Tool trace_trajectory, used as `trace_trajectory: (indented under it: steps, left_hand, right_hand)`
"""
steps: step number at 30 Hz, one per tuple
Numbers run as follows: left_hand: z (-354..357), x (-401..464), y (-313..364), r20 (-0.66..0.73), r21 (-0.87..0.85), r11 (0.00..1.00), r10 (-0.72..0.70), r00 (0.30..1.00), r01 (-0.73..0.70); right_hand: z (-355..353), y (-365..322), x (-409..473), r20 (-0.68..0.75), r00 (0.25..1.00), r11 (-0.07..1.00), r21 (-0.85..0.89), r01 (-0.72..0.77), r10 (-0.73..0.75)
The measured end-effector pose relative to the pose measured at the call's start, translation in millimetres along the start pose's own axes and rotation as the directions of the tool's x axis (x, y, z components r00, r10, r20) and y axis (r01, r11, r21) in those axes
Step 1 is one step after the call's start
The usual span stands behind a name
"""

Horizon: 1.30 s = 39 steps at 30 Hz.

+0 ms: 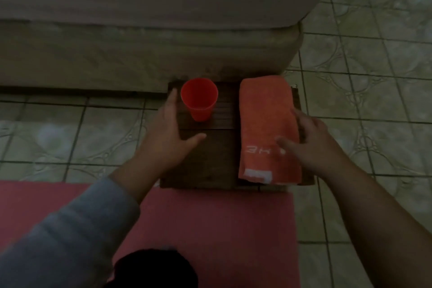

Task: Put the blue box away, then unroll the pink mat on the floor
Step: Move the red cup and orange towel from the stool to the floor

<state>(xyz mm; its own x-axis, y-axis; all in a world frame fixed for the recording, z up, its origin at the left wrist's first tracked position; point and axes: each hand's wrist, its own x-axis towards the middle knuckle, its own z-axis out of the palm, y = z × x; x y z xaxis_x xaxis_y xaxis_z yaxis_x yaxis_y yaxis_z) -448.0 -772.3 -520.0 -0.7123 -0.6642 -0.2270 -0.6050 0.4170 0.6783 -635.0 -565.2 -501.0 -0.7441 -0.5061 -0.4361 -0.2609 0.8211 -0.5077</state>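
Apparently mat (210, 229) already lying flat on floor; blue box nowhere showing, probably put away. Left hand (168, 133) and right hand (311, 145) hovering spread, gripping nothing, over wooden board (210, 159).

Single head-worn view, wide-angle, looking forward and steeply down from above. Close in: both forearms entering from the bottom edge, left hand (167, 133) and right hand (315, 145) reaching out near mid-frame over a low wooden surface (210, 166). Pink mat (210, 224) filling the lower centre, nearest the camera, with tiled floor (374, 77) spreading to the right and left. Bed (140, 30) across the top, farthest off, facing the camera side-on. Straight lines bowing toward the edges, dim light, soft focus throughout. No second view to compare with
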Motion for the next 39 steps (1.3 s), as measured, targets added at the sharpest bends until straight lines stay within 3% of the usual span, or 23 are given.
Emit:
trace_trajectory:
  steps: [3, 7, 10, 16, 22, 26, 39]
  left_hand:
    - [31, 34, -32, -0.035, -0.131, 0.985, 0.104, 0.994, -0.108]
    - [55, 58, -52, -0.082, -0.287, 0.939, 0.174, 0.981, -0.19]
    - [59, 65, -54, -0.135, -0.362, 0.906, 0.183, 0.974, -0.22]
    - [55, 70, -46, -0.187, -0.462, 0.854, 0.17, 0.968, -0.239]
    - [35, 60, -57, -0.228, -0.455, 0.852, 0.171, 0.959, -0.26]
    - [13, 48, -80, -0.297, -0.451, 0.854, 0.131, 0.946, -0.26]
    - [-22, 22, -151, -0.378, -0.457, 0.877, -0.041, 0.925, -0.148]
  right_hand:
    - [22, 24, 35, -0.015, 1.0, 0.997, 0.066, 0.027, -0.026]
    - [37, 36, 50, -0.023, 0.993, 0.933, 0.338, 0.12, -0.119]
    - [43, 31, 51, 0.006, 0.986, 0.859, 0.492, 0.141, -0.166]
    - [54, 15, 49, 0.025, 0.989, 0.773, 0.626, 0.1, -0.148]
    - [81, -17, 47, 0.085, 0.976, 0.758, 0.645, 0.101, -0.202]
    - [101, -42, 45, 0.083, 0.973, 0.802, 0.584, 0.126, -0.214]
    - [150, -92, 38, 0.09, 0.961, 0.754, 0.64, 0.146, -0.262]
